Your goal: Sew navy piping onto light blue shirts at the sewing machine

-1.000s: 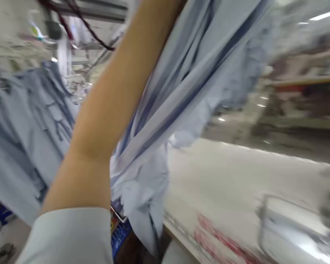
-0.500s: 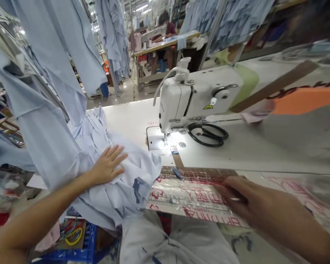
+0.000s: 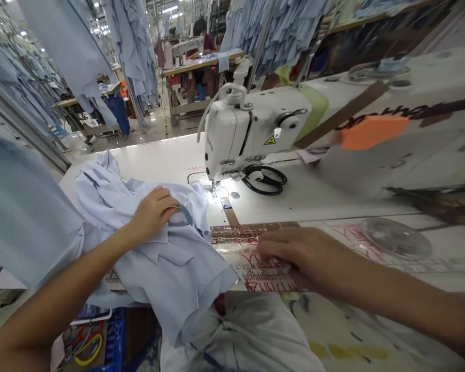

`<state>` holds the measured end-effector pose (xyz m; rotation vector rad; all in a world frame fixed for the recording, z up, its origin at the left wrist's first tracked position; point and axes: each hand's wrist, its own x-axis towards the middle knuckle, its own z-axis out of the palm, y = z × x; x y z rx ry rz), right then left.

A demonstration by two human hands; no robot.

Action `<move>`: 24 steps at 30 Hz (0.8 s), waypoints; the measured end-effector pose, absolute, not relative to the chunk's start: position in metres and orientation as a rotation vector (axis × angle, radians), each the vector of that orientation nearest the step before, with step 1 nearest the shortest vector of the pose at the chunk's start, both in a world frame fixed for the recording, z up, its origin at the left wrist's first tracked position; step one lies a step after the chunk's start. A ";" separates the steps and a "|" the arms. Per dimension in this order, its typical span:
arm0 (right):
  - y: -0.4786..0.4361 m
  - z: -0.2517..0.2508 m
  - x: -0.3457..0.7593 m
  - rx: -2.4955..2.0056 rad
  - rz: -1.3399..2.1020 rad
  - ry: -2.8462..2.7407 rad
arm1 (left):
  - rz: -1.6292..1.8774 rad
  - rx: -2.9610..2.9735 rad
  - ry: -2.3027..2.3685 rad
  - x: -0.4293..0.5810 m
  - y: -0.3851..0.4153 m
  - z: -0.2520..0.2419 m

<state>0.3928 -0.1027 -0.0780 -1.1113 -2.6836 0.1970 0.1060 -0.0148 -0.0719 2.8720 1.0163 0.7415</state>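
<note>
Crumpled pale blue shirt (image 3: 170, 258), creased and heaped at the table's (image 3: 325, 201) near-left corner, one end hanging over the near edge. The left hand (image 3: 155, 209) is curled, gripping its fabric just left of the sewing machine (image 3: 248, 134). The right hand (image 3: 294, 253) is blurred at the near edge; its spread cannot be told.

right hand (image 3: 294, 256): motion-blurred | shirt (image 3: 166, 258): front hem below table edge | needle: indiscernible
</note>
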 end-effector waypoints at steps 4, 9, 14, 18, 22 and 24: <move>-0.081 -0.084 0.375 -0.906 0.204 -2.540 | 0.936 3.003 0.772 0.085 -0.065 -0.052; -0.044 -0.110 0.347 -0.783 0.330 -2.734 | 0.037 2.583 0.706 0.082 -0.094 -0.033; -0.051 -0.109 0.352 -0.844 0.403 -2.704 | 0.356 2.508 1.340 0.117 -0.036 -0.059; -0.064 -0.082 0.328 -0.926 0.699 -2.649 | 0.406 2.522 1.333 0.122 0.005 -0.043; -0.062 -0.035 0.293 -0.691 1.016 -2.583 | 1.207 2.558 1.430 0.115 0.021 0.009; -0.069 -0.017 0.297 -0.291 1.364 -2.500 | 1.171 2.754 1.263 0.123 0.021 0.010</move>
